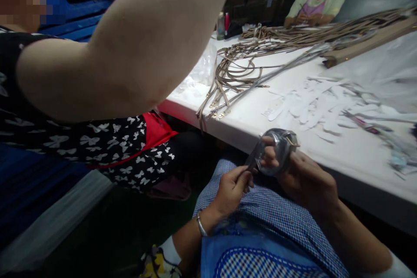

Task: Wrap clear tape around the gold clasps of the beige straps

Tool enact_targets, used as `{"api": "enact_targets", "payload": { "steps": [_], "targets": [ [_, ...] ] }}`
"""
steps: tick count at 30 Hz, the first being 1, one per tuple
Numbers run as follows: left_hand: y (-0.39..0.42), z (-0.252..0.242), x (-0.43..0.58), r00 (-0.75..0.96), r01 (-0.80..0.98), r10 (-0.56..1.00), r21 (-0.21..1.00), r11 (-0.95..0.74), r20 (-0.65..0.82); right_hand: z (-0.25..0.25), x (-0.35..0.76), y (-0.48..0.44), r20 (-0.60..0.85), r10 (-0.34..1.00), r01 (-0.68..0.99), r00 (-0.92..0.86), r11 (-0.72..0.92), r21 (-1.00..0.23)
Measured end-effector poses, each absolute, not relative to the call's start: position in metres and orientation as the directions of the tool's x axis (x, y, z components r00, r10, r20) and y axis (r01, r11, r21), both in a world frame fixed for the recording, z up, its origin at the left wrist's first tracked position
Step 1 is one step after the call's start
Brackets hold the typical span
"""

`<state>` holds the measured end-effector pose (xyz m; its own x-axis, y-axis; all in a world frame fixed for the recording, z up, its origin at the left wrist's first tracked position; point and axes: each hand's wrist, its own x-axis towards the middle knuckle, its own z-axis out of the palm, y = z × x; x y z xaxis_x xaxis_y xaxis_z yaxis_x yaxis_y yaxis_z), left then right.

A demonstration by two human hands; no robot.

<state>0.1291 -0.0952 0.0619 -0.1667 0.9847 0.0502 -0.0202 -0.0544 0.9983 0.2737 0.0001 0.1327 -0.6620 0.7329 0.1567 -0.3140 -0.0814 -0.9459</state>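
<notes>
Over my lap, close to the table's front edge, a dark strap [282, 167] is coiled into a loop with shiny clear plastic about it. My right hand [309, 179] grips the coil from the right side, and some of its fingers show through the loop's middle. Near the top right of the coil a small gold-coloured end piece sticks out. The fingers of my left hand [233, 189] are closed on the strap's tail, which runs down to the left from the coil. What lies beneath these fingers is hidden.
A white table [247, 117] bears a bundle of tan straps [234, 63] with gold clasps, white paper strips [312, 104] and clear plastic sheeting [384, 61]. At left a co-worker's raised arm [137, 47] crosses the view. Another person [322, 6] sits across the table.
</notes>
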Motion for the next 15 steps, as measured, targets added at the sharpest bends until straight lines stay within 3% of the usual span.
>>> {"api": "enact_targets", "payload": {
  "steps": [3, 6, 11, 15],
  "targets": [
    [-0.097, 0.075, 0.137, -0.093, -0.1, 0.996, 0.995, -0.012, 0.002, 0.126, 0.264, 0.0, 0.255, 0.805, -0.322, -0.536, 0.084, -0.943],
    [-0.099, 0.086, 0.142, -0.02, -0.186, 0.997, 0.98, 0.071, -0.076, 0.113, 0.259, -0.001, 0.373, 0.786, -0.28, -0.493, 0.262, -0.924],
    [-0.099, 0.096, 0.136, 0.046, -0.36, 0.971, 0.902, 0.236, -0.236, 0.091, 0.266, 0.003, 0.456, 0.536, -0.026, -0.711, 0.628, -0.778],
    [-0.095, 0.098, 0.123, 0.119, -0.416, 0.927, 0.83, 0.372, -0.356, 0.089, 0.276, 0.007, 0.404, 0.343, 0.001, -0.848, 0.763, -0.646]
  ]
}}
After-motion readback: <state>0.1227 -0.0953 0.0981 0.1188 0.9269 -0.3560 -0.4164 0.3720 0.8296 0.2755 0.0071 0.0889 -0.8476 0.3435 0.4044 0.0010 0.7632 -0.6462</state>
